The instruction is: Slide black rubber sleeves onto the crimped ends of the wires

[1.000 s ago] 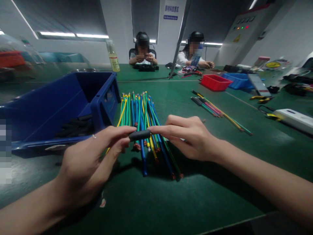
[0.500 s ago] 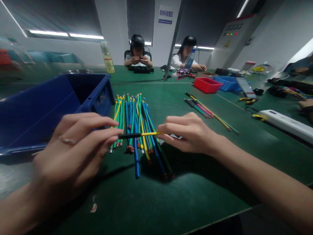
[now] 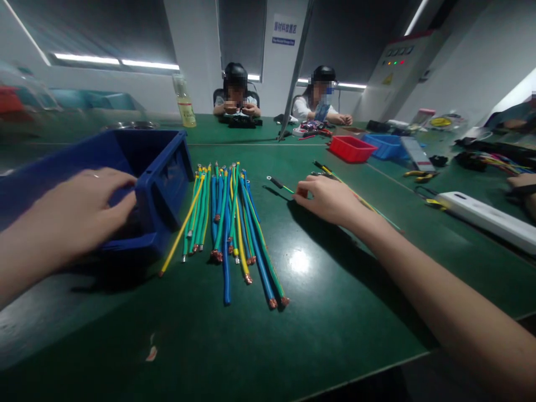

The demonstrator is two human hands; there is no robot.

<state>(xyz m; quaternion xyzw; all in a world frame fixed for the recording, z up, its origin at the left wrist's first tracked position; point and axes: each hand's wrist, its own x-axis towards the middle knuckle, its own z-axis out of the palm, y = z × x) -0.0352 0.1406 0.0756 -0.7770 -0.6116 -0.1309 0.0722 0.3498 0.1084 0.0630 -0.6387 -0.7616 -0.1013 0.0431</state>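
A workshop; shown by cut wires, a blue bin, a control cabinet.

The one view is taken from the wearer's head, above and behind the hands, and is directed forward and down over the green table. The left hand and right hand are seen near, from the wrist side. Well beyond both hands, the far wall is also taken in.

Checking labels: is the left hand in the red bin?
No, the left hand is in the dark-blue bin, well left of the red bin.
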